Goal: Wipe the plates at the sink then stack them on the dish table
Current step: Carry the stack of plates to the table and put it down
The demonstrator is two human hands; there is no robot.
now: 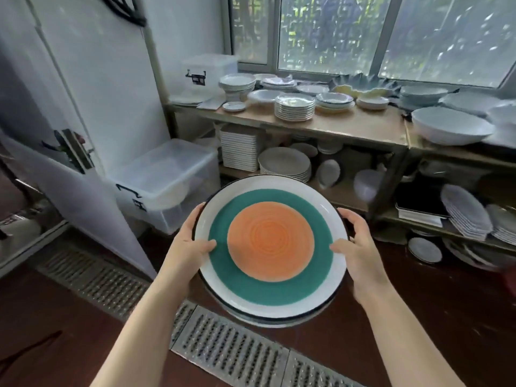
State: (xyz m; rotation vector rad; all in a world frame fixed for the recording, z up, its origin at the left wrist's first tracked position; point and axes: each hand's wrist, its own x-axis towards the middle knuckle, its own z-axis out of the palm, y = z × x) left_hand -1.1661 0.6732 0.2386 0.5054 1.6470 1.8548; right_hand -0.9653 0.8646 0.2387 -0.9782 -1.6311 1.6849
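I carry a small stack of round plates point(270, 248) at waist height above the floor. The top plate has a white rim with a dark edge, a teal ring and an orange centre. My left hand point(190, 247) grips the stack's left edge, thumb on the rim and fingers underneath. My right hand point(360, 247) grips the right edge the same way. Ahead stands the dish table point(349, 128), its top covered with stacks of white plates and bowls. No sink is in view.
Lower shelves point(343, 191) under the table hold more plates and square dishes. Clear plastic bins point(167, 177) stand at the left by a white wall. Metal drain grates point(231, 350) run across the dark red floor. A large white bowl point(449, 129) sits at the table's right.
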